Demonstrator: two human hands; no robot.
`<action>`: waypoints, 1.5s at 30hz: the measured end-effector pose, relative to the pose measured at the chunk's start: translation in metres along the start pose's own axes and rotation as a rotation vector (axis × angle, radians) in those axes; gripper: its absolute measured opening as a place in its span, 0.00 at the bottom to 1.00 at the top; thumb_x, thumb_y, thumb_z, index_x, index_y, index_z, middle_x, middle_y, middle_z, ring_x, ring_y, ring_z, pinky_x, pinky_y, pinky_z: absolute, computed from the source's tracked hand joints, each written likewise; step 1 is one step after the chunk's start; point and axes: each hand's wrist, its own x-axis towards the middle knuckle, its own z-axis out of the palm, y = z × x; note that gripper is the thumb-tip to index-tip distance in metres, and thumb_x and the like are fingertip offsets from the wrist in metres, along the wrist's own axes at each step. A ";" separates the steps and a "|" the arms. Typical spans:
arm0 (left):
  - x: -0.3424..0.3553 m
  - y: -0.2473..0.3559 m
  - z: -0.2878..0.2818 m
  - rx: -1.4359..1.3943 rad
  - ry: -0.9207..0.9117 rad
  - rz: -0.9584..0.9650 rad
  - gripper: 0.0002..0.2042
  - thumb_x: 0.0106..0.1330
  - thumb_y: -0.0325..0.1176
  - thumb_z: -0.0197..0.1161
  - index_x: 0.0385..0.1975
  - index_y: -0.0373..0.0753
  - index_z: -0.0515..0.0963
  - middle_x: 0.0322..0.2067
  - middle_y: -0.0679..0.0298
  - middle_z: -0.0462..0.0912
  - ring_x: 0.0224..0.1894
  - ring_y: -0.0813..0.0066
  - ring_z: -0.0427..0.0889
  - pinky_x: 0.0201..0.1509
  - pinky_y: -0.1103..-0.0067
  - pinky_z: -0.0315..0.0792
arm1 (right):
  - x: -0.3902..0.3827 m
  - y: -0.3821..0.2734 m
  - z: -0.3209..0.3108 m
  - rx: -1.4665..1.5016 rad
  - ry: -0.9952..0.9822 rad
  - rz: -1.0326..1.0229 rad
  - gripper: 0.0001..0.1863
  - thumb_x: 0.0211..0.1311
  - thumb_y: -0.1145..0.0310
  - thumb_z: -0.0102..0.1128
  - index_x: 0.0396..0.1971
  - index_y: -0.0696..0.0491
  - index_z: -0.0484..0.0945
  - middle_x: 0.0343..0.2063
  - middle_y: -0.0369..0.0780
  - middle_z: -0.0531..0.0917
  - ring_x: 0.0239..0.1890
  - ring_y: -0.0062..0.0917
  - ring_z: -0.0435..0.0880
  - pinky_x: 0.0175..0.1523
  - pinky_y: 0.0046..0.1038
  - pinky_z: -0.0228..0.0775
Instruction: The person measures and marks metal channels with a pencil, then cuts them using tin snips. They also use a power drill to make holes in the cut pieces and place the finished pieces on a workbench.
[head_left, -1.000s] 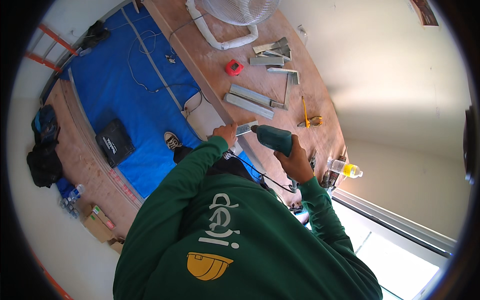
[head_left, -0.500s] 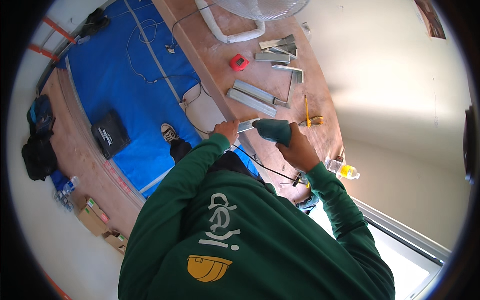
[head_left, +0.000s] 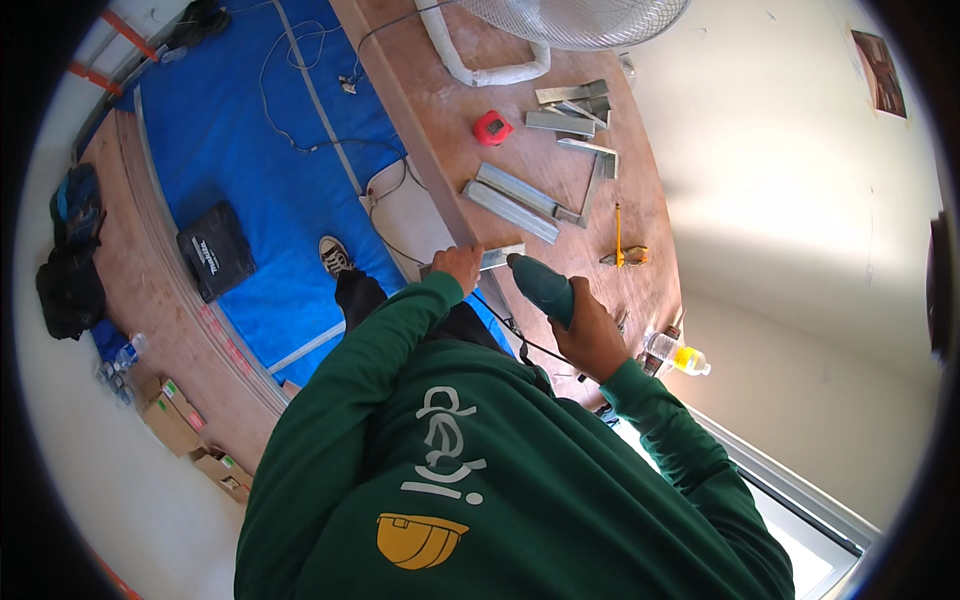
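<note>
My left hand (head_left: 458,267) is closed on one end of a short metal profile piece (head_left: 503,256) at the near edge of the wooden bench. My right hand (head_left: 590,330) grips a dark green power tool (head_left: 543,287), which looks like a drill, with its nose pointing left toward the metal. A small gap shows between that nose and the piece; any bit is too small to make out. A black cord (head_left: 535,347) runs below the tool. Farther along the bench lie two metal channel lengths (head_left: 512,210) and an angled metal bracket (head_left: 598,185).
The bench (head_left: 450,120) also carries a red tape measure (head_left: 492,128), more metal pieces (head_left: 562,124), a yellow-handled tool (head_left: 630,256), a plastic bottle (head_left: 685,358) and a fan (head_left: 585,20). On the blue floor sheet (head_left: 270,190) are a dark case (head_left: 217,252) and loose cables.
The power tool has tilted and its nose has come away from the metal piece. My left hand still holds the piece. The whole view has shifted slightly.
</note>
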 end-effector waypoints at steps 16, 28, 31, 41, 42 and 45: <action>-0.003 0.012 -0.010 0.031 -0.001 -0.050 0.24 0.69 0.41 0.69 0.61 0.42 0.73 0.45 0.58 0.84 0.46 0.54 0.87 0.47 0.57 0.80 | 0.006 0.018 -0.001 0.047 0.016 0.107 0.30 0.64 0.68 0.70 0.61 0.57 0.64 0.42 0.64 0.85 0.47 0.64 0.86 0.52 0.57 0.78; 0.000 0.009 -0.011 0.053 -0.038 -0.053 0.22 0.69 0.42 0.69 0.58 0.43 0.71 0.45 0.58 0.83 0.45 0.54 0.87 0.46 0.57 0.80 | 0.010 0.015 -0.006 0.037 0.017 0.116 0.29 0.63 0.68 0.70 0.59 0.58 0.65 0.41 0.65 0.85 0.47 0.64 0.85 0.52 0.56 0.78; -0.003 0.013 -0.003 0.106 0.061 -0.067 0.15 0.73 0.42 0.63 0.55 0.47 0.73 0.43 0.60 0.86 0.45 0.56 0.88 0.47 0.59 0.80 | 0.012 0.013 -0.008 0.037 0.017 0.115 0.29 0.63 0.68 0.70 0.58 0.58 0.65 0.41 0.64 0.85 0.47 0.64 0.86 0.52 0.56 0.77; 0.002 0.014 -0.018 0.053 -0.108 -0.080 0.24 0.70 0.42 0.68 0.62 0.43 0.69 0.49 0.56 0.82 0.49 0.53 0.86 0.50 0.56 0.77 | 0.014 0.019 -0.014 0.014 -0.020 0.087 0.27 0.64 0.69 0.67 0.58 0.57 0.65 0.40 0.63 0.86 0.46 0.63 0.86 0.51 0.57 0.76; 0.000 0.015 -0.017 0.058 -0.092 -0.079 0.24 0.70 0.42 0.68 0.61 0.43 0.69 0.48 0.56 0.82 0.48 0.53 0.86 0.50 0.56 0.77 | 0.013 0.019 -0.014 0.011 -0.030 0.088 0.27 0.64 0.69 0.67 0.58 0.57 0.65 0.40 0.63 0.86 0.46 0.63 0.85 0.51 0.57 0.76; 0.000 0.011 -0.010 0.066 -0.052 -0.068 0.24 0.70 0.42 0.69 0.61 0.43 0.68 0.48 0.56 0.82 0.48 0.52 0.86 0.50 0.55 0.77 | 0.011 0.023 -0.012 0.049 -0.055 0.112 0.30 0.62 0.68 0.71 0.60 0.56 0.65 0.43 0.63 0.86 0.48 0.62 0.86 0.52 0.55 0.77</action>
